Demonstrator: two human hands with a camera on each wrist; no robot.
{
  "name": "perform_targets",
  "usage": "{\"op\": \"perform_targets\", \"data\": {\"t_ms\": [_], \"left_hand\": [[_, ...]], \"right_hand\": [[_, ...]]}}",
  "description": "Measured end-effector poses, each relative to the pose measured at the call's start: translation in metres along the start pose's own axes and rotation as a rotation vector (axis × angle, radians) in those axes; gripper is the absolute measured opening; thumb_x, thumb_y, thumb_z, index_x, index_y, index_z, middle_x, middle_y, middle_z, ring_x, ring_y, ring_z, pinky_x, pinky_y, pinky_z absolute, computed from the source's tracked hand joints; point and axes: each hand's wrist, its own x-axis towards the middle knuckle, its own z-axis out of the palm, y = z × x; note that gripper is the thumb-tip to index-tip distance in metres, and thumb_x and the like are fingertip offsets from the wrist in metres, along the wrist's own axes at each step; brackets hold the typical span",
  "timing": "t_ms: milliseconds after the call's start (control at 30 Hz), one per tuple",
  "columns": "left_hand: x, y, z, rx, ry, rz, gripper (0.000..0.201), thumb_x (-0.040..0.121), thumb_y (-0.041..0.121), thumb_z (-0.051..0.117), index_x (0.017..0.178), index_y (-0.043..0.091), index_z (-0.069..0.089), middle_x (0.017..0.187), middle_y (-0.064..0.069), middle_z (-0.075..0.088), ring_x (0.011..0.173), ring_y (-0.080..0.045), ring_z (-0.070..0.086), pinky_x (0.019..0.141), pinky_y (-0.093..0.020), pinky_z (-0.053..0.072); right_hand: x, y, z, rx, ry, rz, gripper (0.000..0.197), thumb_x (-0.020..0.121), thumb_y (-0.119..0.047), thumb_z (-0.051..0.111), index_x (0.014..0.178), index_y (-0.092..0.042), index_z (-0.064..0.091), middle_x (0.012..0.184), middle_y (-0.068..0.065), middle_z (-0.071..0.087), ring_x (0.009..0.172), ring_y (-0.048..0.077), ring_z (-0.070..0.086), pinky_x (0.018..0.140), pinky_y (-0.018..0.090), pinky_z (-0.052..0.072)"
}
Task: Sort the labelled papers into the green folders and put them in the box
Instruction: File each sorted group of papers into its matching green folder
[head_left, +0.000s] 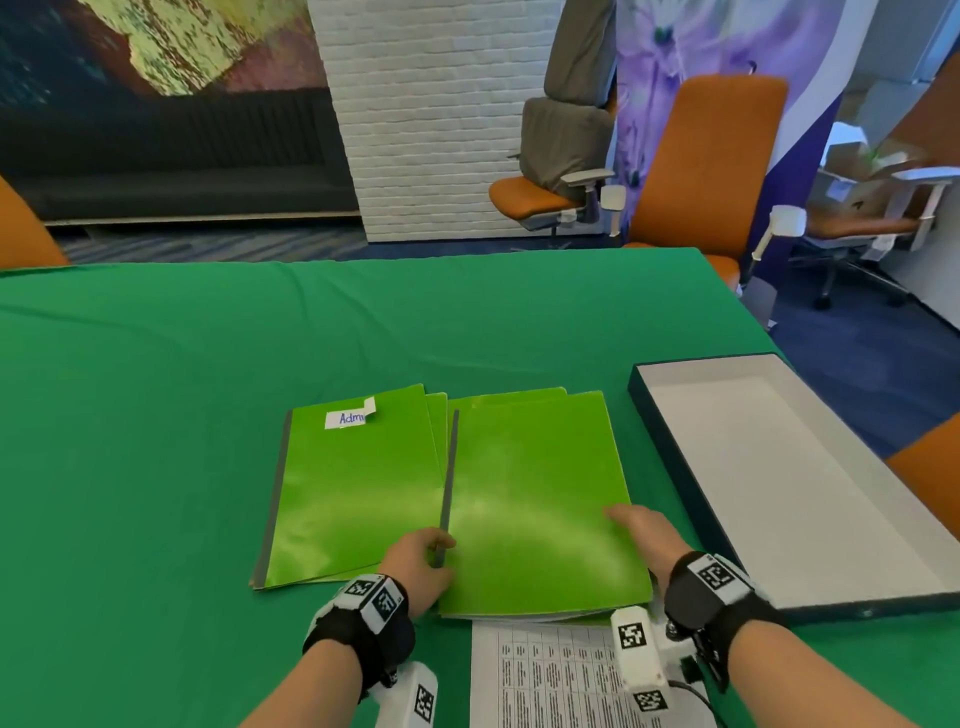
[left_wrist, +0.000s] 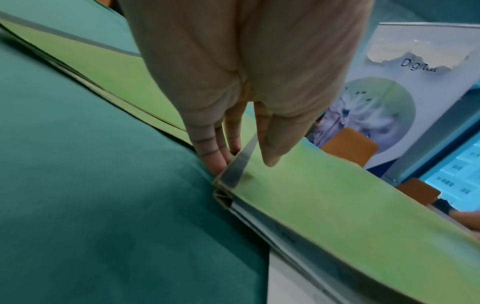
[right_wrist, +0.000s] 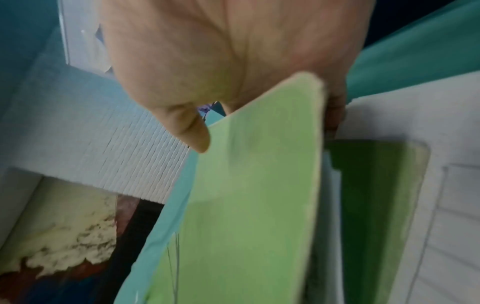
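Two piles of green folders lie side by side on the green table. The left pile's top folder bears a white label reading "Admi". The right top folder has a grey spine. My left hand pinches that spine at its near end, thumb on top. My right hand grips the folder's right edge, thumb on the cover, fingers beneath. White sheets show under the cover in the wrist views. The open box stands empty to the right.
A printed sheet with a table of text lies at the near edge, partly under the right folder. Orange office chairs stand beyond the far right corner. The table's left half is bare green cloth.
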Motion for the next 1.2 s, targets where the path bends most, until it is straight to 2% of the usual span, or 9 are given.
{"op": "perform_targets", "data": {"t_ms": [133, 200, 367, 500, 567, 633, 833, 1000, 1200], "left_hand": [[0.008, -0.006, -0.007, -0.097, 0.039, 0.016, 0.032, 0.078, 0.006, 0.065, 0.096, 0.031, 0.056, 0.112, -0.001, 0.061, 0.107, -0.016, 0.058, 0.087, -0.029, 0.052], [0.011, -0.008, -0.011, -0.137, 0.047, 0.028, 0.037, 0.078, -0.002, 0.061, 0.094, 0.030, 0.056, 0.107, 0.001, 0.062, 0.104, -0.018, 0.060, 0.083, -0.031, 0.053], [0.020, -0.007, -0.008, -0.219, 0.065, 0.061, 0.045, 0.079, -0.015, 0.048, 0.100, 0.023, 0.057, 0.109, 0.002, 0.063, 0.087, -0.023, 0.065, 0.070, -0.034, 0.058], [0.028, 0.005, 0.001, -0.005, 0.119, 0.026, 0.038, 0.083, 0.011, 0.059, 0.117, 0.026, 0.054, 0.116, -0.002, 0.057, 0.079, -0.023, 0.067, 0.069, -0.035, 0.059], [0.033, 0.011, 0.004, 0.144, 0.086, 0.019, 0.048, 0.081, 0.024, 0.065, 0.126, 0.031, 0.047, 0.138, -0.009, 0.044, 0.107, -0.027, 0.060, 0.092, -0.037, 0.052], [0.038, 0.018, 0.009, 0.275, -0.012, 0.069, 0.064, 0.079, 0.032, 0.068, 0.136, 0.032, 0.038, 0.155, -0.001, 0.022, 0.140, -0.025, 0.027, 0.113, -0.041, 0.029], [0.042, 0.022, 0.013, 0.694, -0.167, 0.111, 0.099, 0.063, 0.063, 0.069, 0.144, 0.037, 0.018, 0.158, 0.005, 0.007, 0.145, -0.023, 0.004, 0.114, -0.055, 0.012], [0.046, 0.029, -0.005, 0.892, -0.277, 0.154, 0.104, 0.064, 0.051, 0.075, 0.145, 0.037, 0.012, 0.157, 0.004, 0.009, 0.144, -0.026, 0.009, 0.111, -0.058, 0.020], [0.046, 0.036, -0.010, 0.985, -0.264, 0.185, 0.102, 0.065, 0.040, 0.076, 0.146, 0.031, 0.014, 0.154, 0.002, 0.022, 0.143, -0.027, 0.013, 0.115, -0.054, 0.013]], "right_hand": [[0.003, 0.003, -0.005, -0.097, 0.062, -0.106, 0.011, 0.084, -0.002, 0.060, 0.092, -0.005, 0.068, 0.097, 0.018, 0.070, 0.094, 0.036, 0.065, 0.088, 0.048, 0.052], [0.001, 0.002, -0.009, -0.027, 0.078, -0.139, 0.017, 0.084, 0.002, 0.061, 0.081, -0.013, 0.067, 0.089, 0.012, 0.070, 0.085, 0.031, 0.066, 0.083, 0.042, 0.053], [0.001, -0.008, -0.012, -0.088, 0.179, -0.312, 0.019, 0.085, 0.000, 0.061, 0.096, -0.013, 0.068, 0.098, 0.008, 0.068, 0.086, 0.024, 0.063, 0.083, 0.034, 0.051], [0.001, -0.027, -0.018, -0.138, 0.322, -0.512, 0.034, 0.086, -0.001, 0.061, 0.119, -0.007, 0.062, 0.118, 0.009, 0.063, 0.107, 0.024, 0.057, 0.098, 0.038, 0.045], [-0.002, -0.038, -0.021, -0.137, 0.373, -0.610, 0.033, 0.087, -0.001, 0.059, 0.119, -0.007, 0.062, 0.119, 0.008, 0.062, 0.110, 0.024, 0.056, 0.101, 0.039, 0.044], [-0.005, -0.047, -0.026, -0.116, 0.388, -0.669, 0.035, 0.088, -0.002, 0.059, 0.123, -0.007, 0.059, 0.125, 0.007, 0.060, 0.116, 0.023, 0.054, 0.105, 0.039, 0.041], [-0.021, -0.055, -0.044, -0.112, 0.474, -0.833, 0.036, 0.087, 0.005, 0.057, 0.123, -0.003, 0.059, 0.123, 0.001, 0.056, 0.114, 0.012, 0.050, 0.101, 0.019, 0.035], [-0.022, -0.049, -0.053, -0.102, 0.497, -0.816, 0.038, 0.088, 0.005, 0.057, 0.125, -0.001, 0.057, 0.118, -0.006, 0.050, 0.112, 0.006, 0.046, 0.096, 0.010, 0.031], [-0.021, -0.046, -0.056, -0.102, 0.541, -0.825, 0.037, 0.087, 0.007, 0.056, 0.123, 0.001, 0.058, 0.124, 0.007, 0.056, 0.113, 0.015, 0.051, 0.100, 0.021, 0.035]]}}
